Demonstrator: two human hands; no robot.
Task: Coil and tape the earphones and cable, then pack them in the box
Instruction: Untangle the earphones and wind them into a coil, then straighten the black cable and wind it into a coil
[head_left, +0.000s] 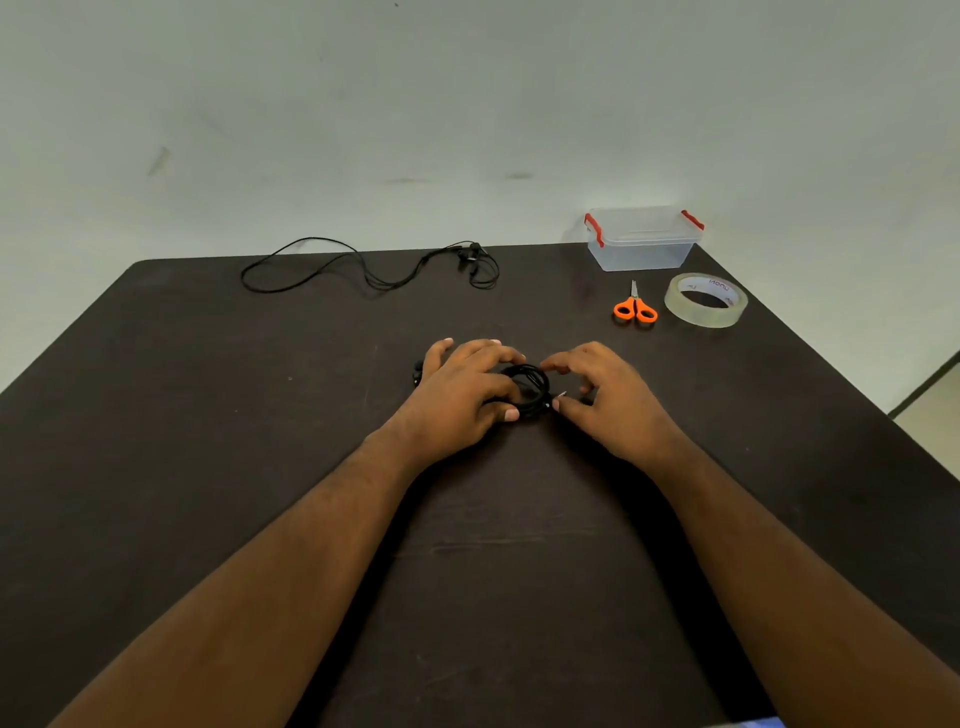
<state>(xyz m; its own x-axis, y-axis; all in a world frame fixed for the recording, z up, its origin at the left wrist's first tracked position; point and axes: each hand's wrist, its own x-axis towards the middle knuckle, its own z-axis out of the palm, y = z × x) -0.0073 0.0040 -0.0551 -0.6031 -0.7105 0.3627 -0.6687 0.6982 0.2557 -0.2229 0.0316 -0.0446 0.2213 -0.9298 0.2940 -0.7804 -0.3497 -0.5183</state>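
At the centre of the dark worktop, both hands meet over a small black coiled cable. The left hand lies partly over the coil's 9 o'clock side, fingers curved and spread, with the thumb pressed against the coil's near edge, so it pins the loops rather than closing into a fist. The right hand sits at the coil's 3 o'clock side, loosely open, its fingertips and thumb pinched toward a small pale end of the cable just beside the coil (what exactly that end is, a plug or a bit of tape, cannot be made out).

Much of the coil is hidden under the left hand's fingers, and something small and black peeks out at that hand's 9 o'clock side, too covered to name.

Toward 11 o'clock, near the far edge, loose earphones lie uncoiled, well apart from the hands. Toward 1 o'clock stand a clear box with red clips, orange-handled scissors and a roll of clear tape, the scissors just beside the tape.
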